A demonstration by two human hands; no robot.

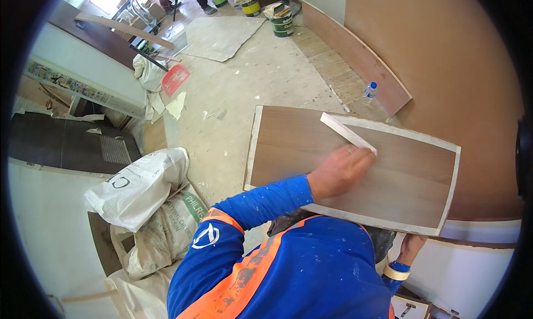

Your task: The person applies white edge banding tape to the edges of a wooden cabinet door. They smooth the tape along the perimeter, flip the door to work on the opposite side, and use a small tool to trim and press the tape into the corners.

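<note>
Well, the hands are apart: the left hand (341, 172) is closed around one end of a pale strip (344, 130), which slants over the brown, pale-edged panel (411, 180) near its far edge. The right hand (413, 246) meets the panel's near right edge, fingers hidden, so I cannot tell its grip; a tape roll (396, 272) rings that wrist.

This looks like a room under renovation; a pale, dusty floor covering (222, 136) strewn with torn scraps fills much of the upper centre; a green round bucket (282, 27) and a yellow-and-black round bucket (251, 8) stand at top centre; a red plastic dustpan (175, 80) sits at upper left; crumpled white plastic sacks (141, 191) heap at lower left; a long reddish-brown board (355, 61) stands along the brown wall (438, 58) at upper right.
</note>
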